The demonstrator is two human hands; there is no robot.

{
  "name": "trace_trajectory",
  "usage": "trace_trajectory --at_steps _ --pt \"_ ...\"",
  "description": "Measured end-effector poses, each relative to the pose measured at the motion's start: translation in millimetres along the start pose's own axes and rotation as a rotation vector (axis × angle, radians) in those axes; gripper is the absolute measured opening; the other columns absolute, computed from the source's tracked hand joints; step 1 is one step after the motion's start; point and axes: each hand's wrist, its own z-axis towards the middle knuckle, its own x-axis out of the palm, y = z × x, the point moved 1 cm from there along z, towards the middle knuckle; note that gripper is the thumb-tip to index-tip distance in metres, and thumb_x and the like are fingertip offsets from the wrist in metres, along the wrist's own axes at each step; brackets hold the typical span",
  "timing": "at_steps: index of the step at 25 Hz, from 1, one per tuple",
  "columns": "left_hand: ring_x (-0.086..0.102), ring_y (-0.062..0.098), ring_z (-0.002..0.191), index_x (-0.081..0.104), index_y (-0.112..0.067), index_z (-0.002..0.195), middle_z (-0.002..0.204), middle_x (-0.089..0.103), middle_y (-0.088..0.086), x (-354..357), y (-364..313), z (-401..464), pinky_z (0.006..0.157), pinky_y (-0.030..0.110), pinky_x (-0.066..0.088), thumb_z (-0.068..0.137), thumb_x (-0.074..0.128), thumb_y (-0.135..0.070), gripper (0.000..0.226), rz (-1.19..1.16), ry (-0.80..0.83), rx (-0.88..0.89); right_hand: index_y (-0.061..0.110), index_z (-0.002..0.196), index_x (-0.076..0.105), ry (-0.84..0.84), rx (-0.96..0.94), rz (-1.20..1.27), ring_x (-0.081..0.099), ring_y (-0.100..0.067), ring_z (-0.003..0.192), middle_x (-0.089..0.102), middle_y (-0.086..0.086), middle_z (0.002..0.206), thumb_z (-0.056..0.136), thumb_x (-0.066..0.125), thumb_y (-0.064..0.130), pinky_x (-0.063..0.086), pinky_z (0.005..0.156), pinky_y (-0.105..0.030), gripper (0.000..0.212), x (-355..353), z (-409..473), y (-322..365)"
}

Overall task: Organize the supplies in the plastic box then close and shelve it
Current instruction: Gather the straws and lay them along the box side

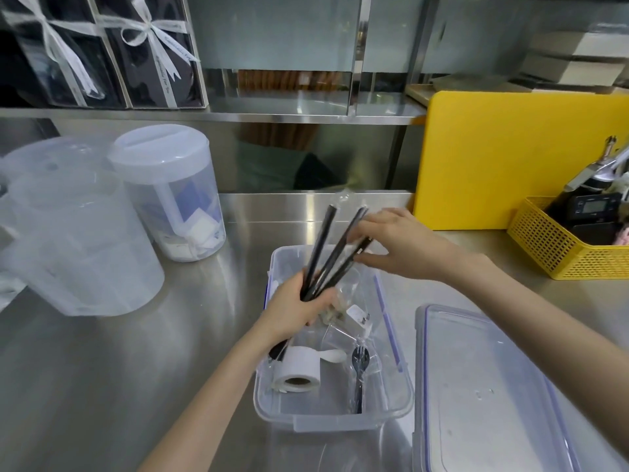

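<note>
- The box stood open on the steel counter, near the front edge, its long axis running away from the camera.
- Inside the box: a white roll lay on its side at the near left; a black fork in clear wrap lay at the near right; a white spoon sat between them. Further clear wrappers and a small white item lay mid-box — too indistinct to identify.
- The lid lay flat on the counter just to the right of the box, apart from it.
- The left hand was over the middle of the box, fingers curled closed around the lower ends of a bundle of black straws in clear sleeves.
- The straws fanned upward and away from the left hand, tilted toward the right.
- The right hand was over the far end of the box, fingers partly bent and pinching the upper ends of the straws.
- Two translucent pitchers stood on the counter to the left, well apart from the box: a larger pitcher nearer, a lidded pitcher behind it holding white and blue packets.
- A yellow board stood upright at the far right; a yellow basket of dark tools sat beside it.
- Dark ribboned gift boxes stood on the shelf at upper left.
</note>
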Motion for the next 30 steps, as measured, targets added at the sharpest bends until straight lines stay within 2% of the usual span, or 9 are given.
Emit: trace_trajectory --at_steps 2,6,8,12,15,20,22,25,30 --pt "0.041 0.005 0.035 0.052 -0.023 0.077 0.049 0.046 -0.007 -12 4 1 0.044 0.021 0.038 0.086 0.059 -0.02 0.012 -0.021 -0.08 -0.008 0.021 0.127 0.05 -0.111 0.005 0.131 0.044 -0.018 0.125 0.049 -0.003 0.133 0.09 0.055 0.028 0.035 0.107 -0.031 0.038 6 6 3" --pt "0.041 0.004 0.031 0.047 -0.014 0.07 0.035 0.049 -0.003 -33 11 0 0.039 0.017 0.039 0.091 0.051 -0.019 0.022 -0.106 -0.206 -0.064 0.018 0.135 0.042 -0.169 0.129 0.436 0.045 -0.017 0.126 0.042 -0.005 0.14 0.093 0.051 0.024 0.037 0.097 -0.02 0.043 34 28 16" --pt "0.04 0.007 0.031 0.044 -0.01 0.069 0.04 0.045 -0.004 -41 17 0 0.038 0.018 0.037 0.092 0.049 -0.02 0.025 -0.176 -0.269 -0.107 0.011 0.133 0.046 -0.083 0.24 0.647 0.051 -0.019 0.12 0.05 -0.011 0.135 0.094 0.049 0.018 0.043 0.098 -0.025 0.04 58 39 22" --pt "0.037 0.009 0.032 0.04 -0.013 0.066 0.051 0.042 0.0 -56 32 4 0.038 0.018 0.034 0.092 0.048 -0.022 0.029 -0.253 -0.299 -0.165 -0.012 0.124 0.049 0.247 0.523 1.075 0.058 -0.024 0.091 0.056 -0.033 0.113 0.094 0.046 0.012 0.048 0.077 -0.028 0.038 122 53 40" --pt "0.036 0.008 0.032 0.041 -0.016 0.065 0.05 0.043 -0.004 -63 41 3 0.036 0.018 0.033 0.09 0.052 -0.026 0.029 -0.28 -0.328 -0.193 -0.004 0.128 0.047 0.443 0.627 1.078 0.054 -0.017 0.09 0.055 -0.016 0.105 0.095 0.045 0.019 0.048 0.086 -0.029 0.041 160 63 50" --pt "0.037 0.009 0.032 0.041 -0.013 0.069 0.053 0.043 -0.003 -65 66 4 0.037 0.021 0.033 0.091 0.051 -0.029 0.028 -0.274 -0.346 -0.285 -0.007 0.126 0.047 0.522 0.799 1.159 0.062 -0.031 0.101 0.063 -0.02 0.106 0.095 0.046 0.015 0.05 0.098 -0.039 0.038 195 81 60" --pt "0.037 0.009 0.032 0.041 -0.014 0.069 0.054 0.044 -0.003 -64 74 4 0.037 0.02 0.033 0.091 0.05 -0.028 0.028 -0.298 -0.353 -0.319 -0.009 0.114 0.054 0.516 0.829 1.203 0.06 -0.026 0.076 0.058 -0.015 0.083 0.094 0.048 0.012 0.055 0.082 -0.037 0.03 205 87 63" --pt "0.037 0.01 0.032 0.041 -0.016 0.068 0.053 0.044 -0.004 -61 82 4 0.036 0.02 0.033 0.091 0.051 -0.028 0.027 -0.311 -0.346 -0.349 0.004 0.081 0.056 0.526 0.864 1.195 0.048 -0.017 0.053 0.048 -0.008 0.064 0.091 0.051 0.012 0.044 0.054 -0.024 0.014 210 91 71" --pt "0.039 0.011 0.034 0.04 -0.016 0.068 0.052 0.046 -0.005 -61 90 4 0.037 0.019 0.034 0.09 0.052 -0.03 0.028 -0.33 -0.357 -0.378 0.01 0.064 0.051 0.468 0.854 1.161 0.05 -0.018 0.059 0.049 -0.008 0.068 0.088 0.054 0.009 0.051 0.068 -0.033 0.025 221 91 74"
